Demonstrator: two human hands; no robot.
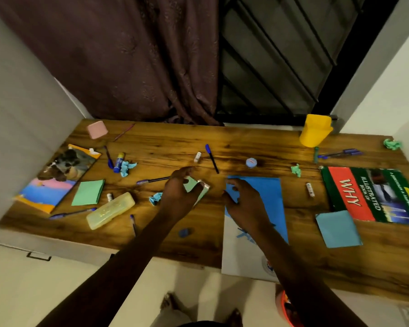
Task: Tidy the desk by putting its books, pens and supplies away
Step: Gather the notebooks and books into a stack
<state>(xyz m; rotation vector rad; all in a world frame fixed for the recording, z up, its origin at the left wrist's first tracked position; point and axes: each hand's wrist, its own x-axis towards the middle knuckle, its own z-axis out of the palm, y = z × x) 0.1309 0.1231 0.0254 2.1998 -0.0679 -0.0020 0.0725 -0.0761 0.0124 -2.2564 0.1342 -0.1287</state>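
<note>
My left hand [178, 193] grips a small green paper pad [191, 185] over the middle of the wooden desk [165, 142]. My right hand [242, 201] hovers with loosely curled fingers over a blue-and-white book [267, 197] lying at the desk's front edge; whether it touches the book is unclear. Pens lie scattered: a black one with a blue cap [211, 158], a purple one [151, 180], two near the yellow cup [315, 133]. A green "WHY" book [368, 194] lies at the right, a picture book [59, 178] at the left.
A yellowish pencil case [110, 210], green pad [88, 192], pink pad [96, 129], blue pad [338, 228], glue sticks [119, 162] and crumpled paper balls [128, 166] litter the desk. A curtain and a window stand behind; walls close both sides. An orange bin [287, 308] sits below.
</note>
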